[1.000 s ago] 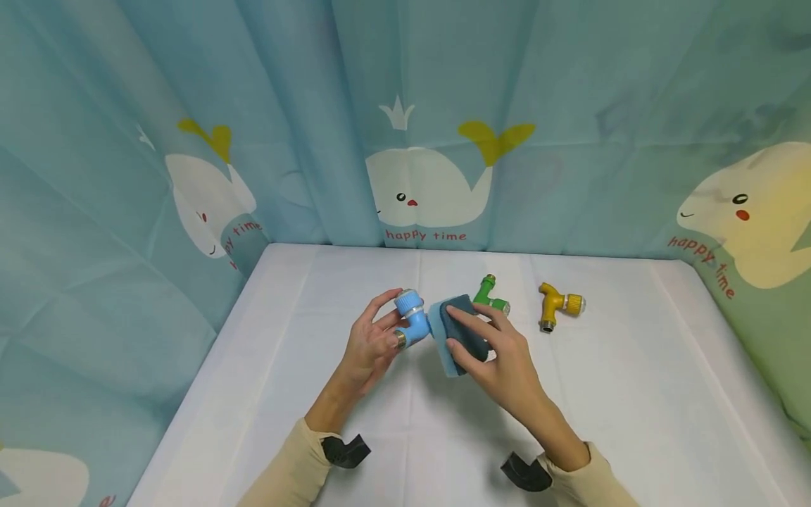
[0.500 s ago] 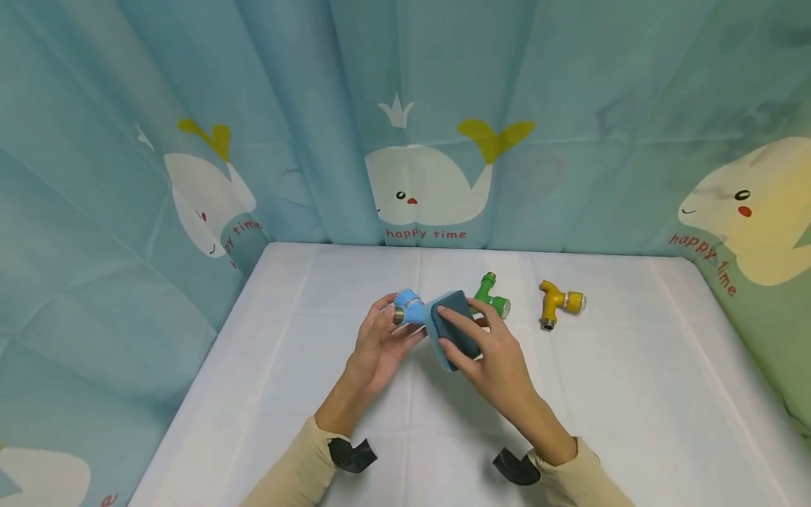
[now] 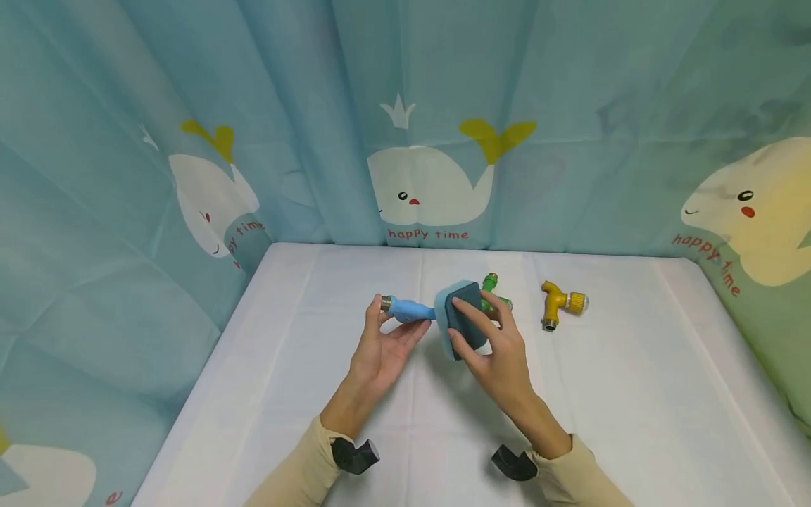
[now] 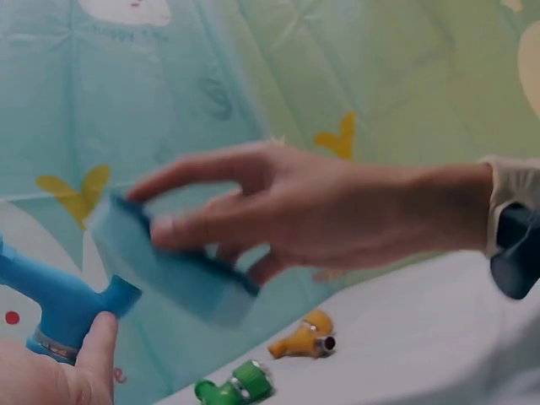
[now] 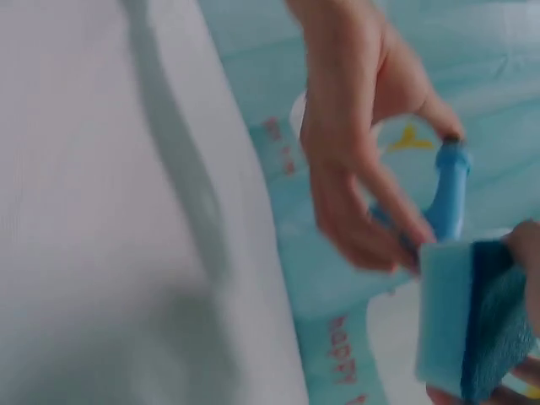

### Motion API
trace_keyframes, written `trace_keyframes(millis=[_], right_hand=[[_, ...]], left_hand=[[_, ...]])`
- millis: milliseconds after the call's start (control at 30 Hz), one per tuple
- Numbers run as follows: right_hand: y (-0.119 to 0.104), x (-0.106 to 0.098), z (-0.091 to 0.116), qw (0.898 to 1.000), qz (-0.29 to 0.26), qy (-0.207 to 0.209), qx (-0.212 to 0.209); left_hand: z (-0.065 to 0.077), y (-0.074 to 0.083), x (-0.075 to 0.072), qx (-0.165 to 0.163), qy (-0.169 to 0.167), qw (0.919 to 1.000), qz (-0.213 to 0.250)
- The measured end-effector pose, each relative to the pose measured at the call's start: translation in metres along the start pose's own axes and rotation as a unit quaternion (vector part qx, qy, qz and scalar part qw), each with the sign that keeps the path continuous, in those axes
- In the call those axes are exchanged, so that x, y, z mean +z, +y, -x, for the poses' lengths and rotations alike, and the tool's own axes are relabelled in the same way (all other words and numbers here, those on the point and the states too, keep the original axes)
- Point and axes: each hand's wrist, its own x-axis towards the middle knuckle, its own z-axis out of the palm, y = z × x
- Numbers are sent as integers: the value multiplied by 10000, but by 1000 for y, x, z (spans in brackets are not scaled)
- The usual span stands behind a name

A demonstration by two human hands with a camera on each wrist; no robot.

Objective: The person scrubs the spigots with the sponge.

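Note:
My left hand (image 3: 383,348) holds a light blue tap (image 3: 408,310) above the table, its brass threaded end at the fingertips and its other end pointing right. In my right hand (image 3: 497,352) is a two-layer sponge (image 3: 465,320), pale blue on one face and dark blue on the other. The pale face meets the tap's right end in the head view. From the left wrist, the sponge (image 4: 169,266) appears beside the tap's spout (image 4: 118,295). The right wrist view shows the tap (image 5: 450,194) between left-hand fingers, close behind the sponge (image 5: 447,321).
A green tap (image 3: 490,283) lies on the white table (image 3: 317,338) behind the right hand, partly covered by it. Farther right lies a yellow tap (image 3: 557,303). A blue curtain (image 3: 304,141) with whale prints hangs along the back and left side.
My left hand has turned the blue tap, so its threaded end has swung up to the left and its handle is out of sight. The right hand has shifted slightly with the sponge.

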Motion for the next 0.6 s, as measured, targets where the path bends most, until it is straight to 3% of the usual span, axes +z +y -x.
trace_keyframes(millis=[167, 333, 467, 600], right_hand=[[1, -4, -3, 9996, -24, -141, 242], [-11, 2, -6, 9971, 252, 97, 716], [-32, 15, -6, 9964, 82, 194, 826], [-43, 21, -6, 9957, -490, 203, 761]], left_hand=[[-2, -1, -2, 206, -362, 9990, -138], [-4, -5, -5, 907, -766, 9917, -493], [-3, -8, -4, 1250, -669, 9861, -867], [-1, -8, -4, 1459, -496, 9805, -1218]])
